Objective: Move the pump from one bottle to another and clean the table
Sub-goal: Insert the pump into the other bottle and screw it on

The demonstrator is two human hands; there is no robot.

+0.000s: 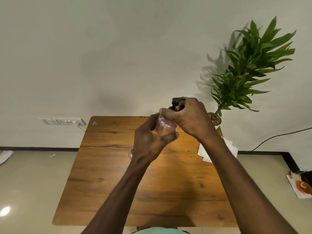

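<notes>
Your left hand [148,141] cups the light, slick bottle [164,126]; your right hand [187,115] pinches the pump [176,101] collar at 12 o'clock.

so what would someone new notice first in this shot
Probably the two hands raised above the middle of the wooden table: the left hand cups a clear pinkish bottle while the right hand grips the black pump at its top. Next, the leafy green plant at the table's far right corner.
</notes>
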